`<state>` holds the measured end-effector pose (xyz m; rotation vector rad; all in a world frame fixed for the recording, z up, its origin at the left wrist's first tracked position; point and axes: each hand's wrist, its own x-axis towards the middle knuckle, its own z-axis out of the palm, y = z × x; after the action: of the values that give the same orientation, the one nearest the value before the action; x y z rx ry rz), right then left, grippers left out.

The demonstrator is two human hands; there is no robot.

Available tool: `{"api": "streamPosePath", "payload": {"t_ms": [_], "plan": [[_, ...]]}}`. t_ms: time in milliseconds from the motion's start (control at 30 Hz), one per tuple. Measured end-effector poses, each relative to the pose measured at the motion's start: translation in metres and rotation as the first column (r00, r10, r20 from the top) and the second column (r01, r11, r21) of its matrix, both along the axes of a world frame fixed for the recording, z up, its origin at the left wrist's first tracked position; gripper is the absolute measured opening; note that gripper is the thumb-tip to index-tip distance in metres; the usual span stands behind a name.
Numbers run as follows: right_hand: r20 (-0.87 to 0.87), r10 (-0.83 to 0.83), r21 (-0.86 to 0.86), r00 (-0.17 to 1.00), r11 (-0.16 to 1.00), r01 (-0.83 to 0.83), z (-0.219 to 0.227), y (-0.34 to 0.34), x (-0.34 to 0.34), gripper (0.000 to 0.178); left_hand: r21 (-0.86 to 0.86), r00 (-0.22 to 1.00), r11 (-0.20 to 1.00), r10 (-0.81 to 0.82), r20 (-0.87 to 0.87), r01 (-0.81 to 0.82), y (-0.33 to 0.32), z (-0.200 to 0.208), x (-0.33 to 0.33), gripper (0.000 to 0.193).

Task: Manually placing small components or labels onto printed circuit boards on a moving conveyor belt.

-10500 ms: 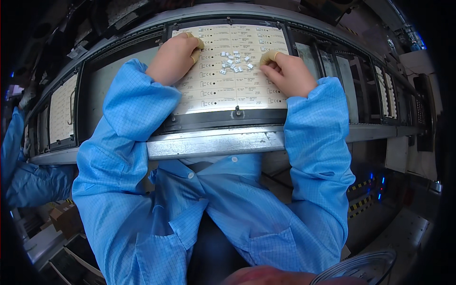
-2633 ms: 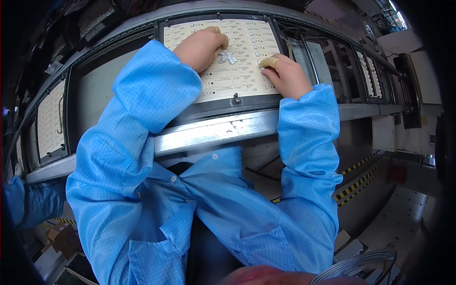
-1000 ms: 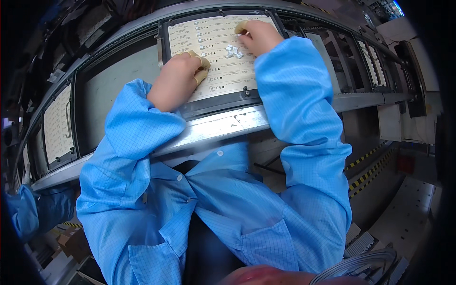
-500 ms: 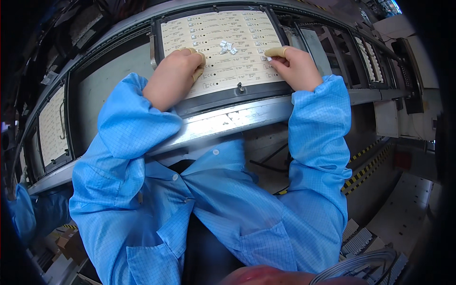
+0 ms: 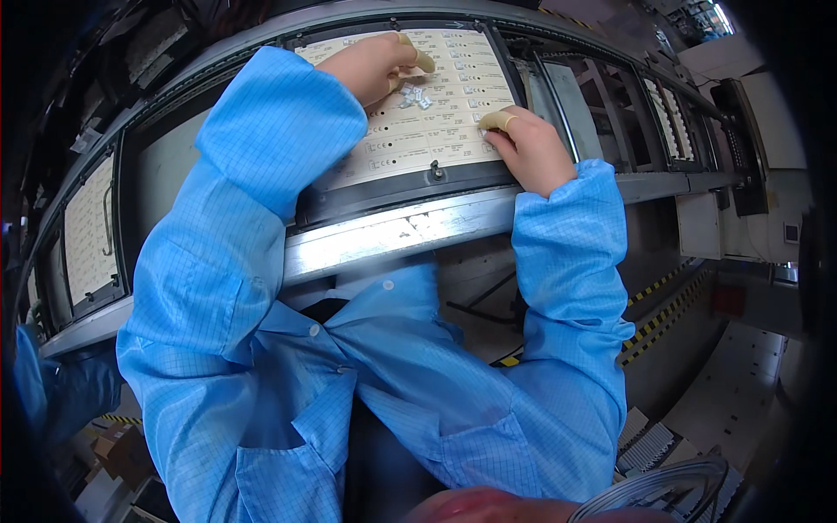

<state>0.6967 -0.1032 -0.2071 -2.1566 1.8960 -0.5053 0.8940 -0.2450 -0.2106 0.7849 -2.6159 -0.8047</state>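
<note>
A cream panel [image 5: 440,132] printed in rows lies in a dark frame before me. On its middle sits a small heap of white connector-like pieces [image 5: 416,98]. My left hand [image 5: 375,68] reaches over the panel just above this heap, its covered forefinger and thumb apart, with nothing visible between them. Lower on the panel's right side, my right hand [image 5: 530,144] is closed in a pinch on a small white piece [image 5: 483,132], mostly hidden by the fingertips. Pale finger cots cover some fingers of both hands.
A metal rail [image 5: 401,234] runs along the near side of the frame. Another printed panel [image 5: 90,228] stands further left on the line, and a framed panel with white strips [image 5: 667,118] lies to the right. A blue sleeve [image 5: 74,383] shows at far left.
My left hand has moved up and right, from the panel's left edge to the heap. The right hand has shifted slightly down the panel, still pinching. The view has tilted a little.
</note>
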Motion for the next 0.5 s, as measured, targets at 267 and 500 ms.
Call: {"api": "streamPosePath", "payload": {"t_ms": [267,500], "plan": [[0.019,0.017,-0.055,1.0,0.998,-0.016,-0.005,0.002,0.004,0.012,-0.005,0.978,0.989,-0.145,0.15,0.148,-0.007,0.0,-0.001,0.023],[0.212,-0.028,-0.035,0.977,0.999,0.036,-0.013,0.0,-0.006,0.012,-0.017,0.985,0.994,-0.105,0.138,0.108,-0.006,0.001,-0.002,0.022]]}}
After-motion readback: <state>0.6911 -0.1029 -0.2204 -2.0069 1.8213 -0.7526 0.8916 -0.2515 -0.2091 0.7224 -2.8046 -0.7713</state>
